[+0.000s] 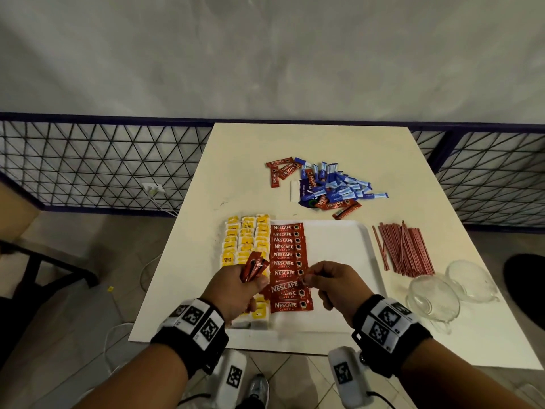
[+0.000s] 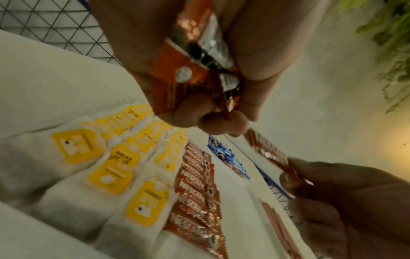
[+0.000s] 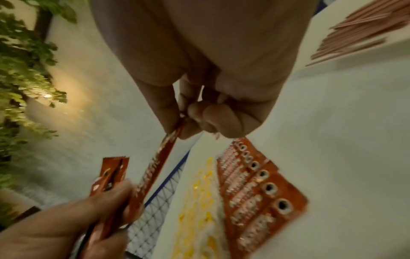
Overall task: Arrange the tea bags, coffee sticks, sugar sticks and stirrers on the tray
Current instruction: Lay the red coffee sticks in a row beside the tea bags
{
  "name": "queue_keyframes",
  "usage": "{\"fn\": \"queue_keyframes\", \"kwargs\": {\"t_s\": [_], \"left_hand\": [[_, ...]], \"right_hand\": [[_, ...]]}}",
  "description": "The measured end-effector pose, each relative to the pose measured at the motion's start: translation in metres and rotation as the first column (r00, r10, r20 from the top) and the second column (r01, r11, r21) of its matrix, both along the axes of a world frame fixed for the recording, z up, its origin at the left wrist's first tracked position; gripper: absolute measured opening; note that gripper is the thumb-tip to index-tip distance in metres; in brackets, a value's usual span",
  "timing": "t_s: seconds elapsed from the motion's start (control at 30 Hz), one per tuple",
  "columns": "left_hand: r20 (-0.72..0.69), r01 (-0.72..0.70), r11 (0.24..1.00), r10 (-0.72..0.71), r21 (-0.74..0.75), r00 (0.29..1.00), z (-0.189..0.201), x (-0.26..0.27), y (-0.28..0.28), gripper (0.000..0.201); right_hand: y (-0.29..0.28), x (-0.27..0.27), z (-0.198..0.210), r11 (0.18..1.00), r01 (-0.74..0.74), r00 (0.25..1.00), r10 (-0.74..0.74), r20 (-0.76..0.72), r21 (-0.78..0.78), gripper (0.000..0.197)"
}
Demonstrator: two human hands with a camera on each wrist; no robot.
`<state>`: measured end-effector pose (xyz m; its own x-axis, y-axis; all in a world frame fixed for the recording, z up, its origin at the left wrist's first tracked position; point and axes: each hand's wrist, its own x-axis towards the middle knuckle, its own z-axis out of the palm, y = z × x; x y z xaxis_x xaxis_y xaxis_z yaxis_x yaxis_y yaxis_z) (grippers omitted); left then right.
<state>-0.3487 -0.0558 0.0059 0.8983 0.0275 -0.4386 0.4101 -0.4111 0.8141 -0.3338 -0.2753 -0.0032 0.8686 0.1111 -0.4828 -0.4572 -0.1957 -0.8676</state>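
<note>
A white tray [image 1: 333, 255] holds columns of yellow tea bags [image 1: 244, 240] and one column of red coffee sticks [image 1: 287, 255]. My left hand [image 1: 236, 287] hovers over the tray's near left and grips a small bundle of coffee sticks [image 1: 253, 268], also seen close up in the left wrist view [image 2: 188, 70]. My right hand [image 1: 333, 281] pinches the end of a single coffee stick [image 3: 159, 168] between thumb and fingers, above the column. That stick's other end reaches toward my left hand [image 3: 88, 219]. Red stirrers [image 1: 404, 249] lie right of the tray.
A mixed pile of blue sugar sticks [image 1: 345, 187] and loose coffee sticks [image 1: 283, 169] lies at the far middle of the table. Two glass cups [image 1: 433, 299] stand at the right, near the stirrers. A mesh railing [image 1: 103, 163] runs behind the table.
</note>
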Motion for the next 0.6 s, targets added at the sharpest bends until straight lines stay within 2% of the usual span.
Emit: {"fn": "queue_keyframes", "kwargs": {"t_s": [0.07,0.23,0.6], "left_hand": [[-0.015,0.02,0.997,-0.018,0.078,1.0,-0.007,-0.002,0.007,0.016],[-0.022,0.028,0.991,-0.026,0.134,0.999,-0.016,-0.008,0.026,0.012],[-0.033,-0.02,0.991,0.024,0.129,0.999,-0.029,-0.013,0.046,0.009]], "right_hand": [[-0.01,-0.003,-0.018,0.996,0.002,0.996,-0.01,-0.09,-0.092,0.001],[-0.018,-0.007,-0.048,0.933,-0.171,0.957,0.081,-0.277,-0.316,0.006],[0.001,-0.002,-0.063,0.728,-0.333,0.935,0.173,-0.31,-0.6,0.017]]}}
